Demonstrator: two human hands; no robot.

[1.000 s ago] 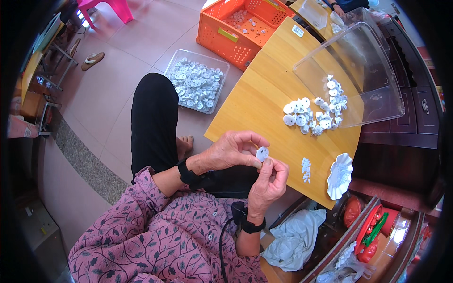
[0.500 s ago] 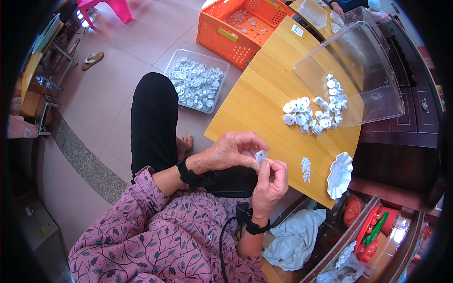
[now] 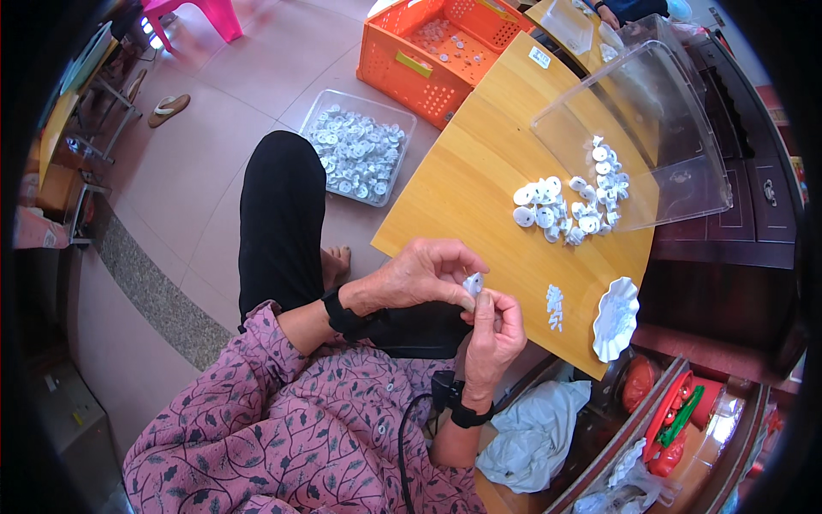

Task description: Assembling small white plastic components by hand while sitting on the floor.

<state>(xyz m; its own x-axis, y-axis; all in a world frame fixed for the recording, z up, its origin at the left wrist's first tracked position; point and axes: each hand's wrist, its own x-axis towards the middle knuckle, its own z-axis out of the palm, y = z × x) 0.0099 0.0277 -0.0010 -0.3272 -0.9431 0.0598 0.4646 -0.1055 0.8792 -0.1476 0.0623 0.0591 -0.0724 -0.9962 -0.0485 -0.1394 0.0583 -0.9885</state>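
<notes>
My left hand [image 3: 424,274] pinches a small white plastic part [image 3: 473,283] between thumb and fingers, just off the near corner of the wooden table [image 3: 467,180]. Against the part's lower edge my right hand [image 3: 493,332] is closed in a pinch, thumb on top; whatever its fingertips hold is hidden. On the table lies a loose heap of white round plastic parts [image 3: 546,216], with more beside it under a tilted clear plastic lid or box [image 3: 676,111]. Nearer to my right hand is a small pile of tiny white pieces [image 3: 555,308]. A white scalloped dish [image 3: 606,343] sits at the table's right edge.
On the floor stands a clear tub [image 3: 409,141] full of similar white parts. Behind it is an orange crate [image 3: 377,73] with scattered bits inside. An open drawer [image 3: 719,437] and a pale plastic bag [image 3: 548,428] are at lower right. Another person's hand [image 3: 610,15] shows at the top.
My right hand has shifted slightly right and down, its fingers still close to the part. The part has turned a little in my left hand, which stays in place.
</notes>
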